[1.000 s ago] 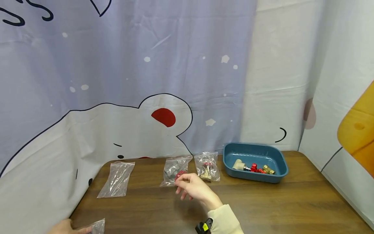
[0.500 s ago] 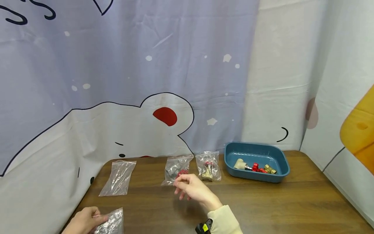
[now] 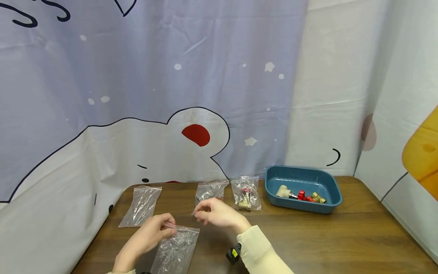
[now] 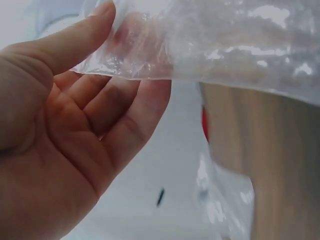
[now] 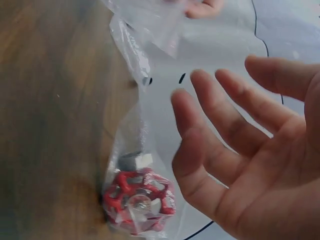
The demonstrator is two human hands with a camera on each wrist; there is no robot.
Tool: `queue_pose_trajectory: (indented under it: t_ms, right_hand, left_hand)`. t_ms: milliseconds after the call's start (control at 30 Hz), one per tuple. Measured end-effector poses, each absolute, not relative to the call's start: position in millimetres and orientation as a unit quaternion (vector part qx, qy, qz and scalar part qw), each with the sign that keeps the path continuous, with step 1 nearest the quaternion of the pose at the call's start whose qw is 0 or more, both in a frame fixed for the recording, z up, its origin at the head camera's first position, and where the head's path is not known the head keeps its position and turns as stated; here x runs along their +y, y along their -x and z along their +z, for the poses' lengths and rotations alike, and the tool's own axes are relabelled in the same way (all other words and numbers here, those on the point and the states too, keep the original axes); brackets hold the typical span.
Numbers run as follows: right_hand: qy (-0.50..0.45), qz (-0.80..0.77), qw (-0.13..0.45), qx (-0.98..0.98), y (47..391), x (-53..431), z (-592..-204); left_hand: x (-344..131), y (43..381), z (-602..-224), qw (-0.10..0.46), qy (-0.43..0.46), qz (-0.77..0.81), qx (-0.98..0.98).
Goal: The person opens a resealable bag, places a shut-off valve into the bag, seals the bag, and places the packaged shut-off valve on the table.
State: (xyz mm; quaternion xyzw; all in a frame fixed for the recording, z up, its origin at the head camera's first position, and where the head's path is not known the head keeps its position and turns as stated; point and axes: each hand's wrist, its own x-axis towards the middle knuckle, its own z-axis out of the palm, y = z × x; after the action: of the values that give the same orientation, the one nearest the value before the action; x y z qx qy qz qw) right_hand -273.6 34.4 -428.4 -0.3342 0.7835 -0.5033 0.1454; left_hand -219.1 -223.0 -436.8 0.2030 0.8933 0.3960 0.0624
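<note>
My left hand (image 3: pixel 150 234) pinches the top edge of a clear zip bag (image 3: pixel 178 249) between thumb and fingers. The bag hangs down toward the table front, wrinkled, with no item showing inside. In the left wrist view the bag's film (image 4: pixel 225 55) spreads across the top, over the fingertips. My right hand (image 3: pixel 220 217) hovers to the right of it, fingers loosely bent and holding nothing. Behind that hand lies a bagged grey valve (image 3: pixel 206 193), partly hidden by it; the right wrist view shows the valve's red handwheel (image 5: pixel 114 205) through the plastic.
Another flat clear bag (image 3: pixel 142 205) lies at the back left of the wooden table (image 3: pixel 325 239). A bagged brass valve (image 3: pixel 245 201) lies right of the grey one. The blue tray (image 3: pixel 301 206) at the back right holds several fittings. A printed curtain (image 3: pixel 239 95) stands behind.
My left hand has come in from the lower left with the clear zip bag, up beside my right hand. The right hand has shifted slightly left and up, its fingers still loosely bent.
</note>
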Motion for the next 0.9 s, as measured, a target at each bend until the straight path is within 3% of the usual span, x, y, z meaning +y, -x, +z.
queue_pose_trajectory:
  t_ms: [500,767,900]
  right_hand:
    - [0.369,-0.480,0.173,0.777,280.0,67.9,-415.2]
    - [0.345,-0.534,0.133,0.761,270.8,93.9,-416.0]
    - [0.316,-0.532,0.083,0.781,268.0,106.6,-415.4]
  left_hand:
    - [-149.7,239.8,-426.9,0.009,-0.235,0.456,0.858]
    - [-118.0,246.0,-426.9,-0.032,-0.247,0.497,0.831]
    - [-105.3,249.0,-427.9,-0.086,-0.221,0.498,0.834]
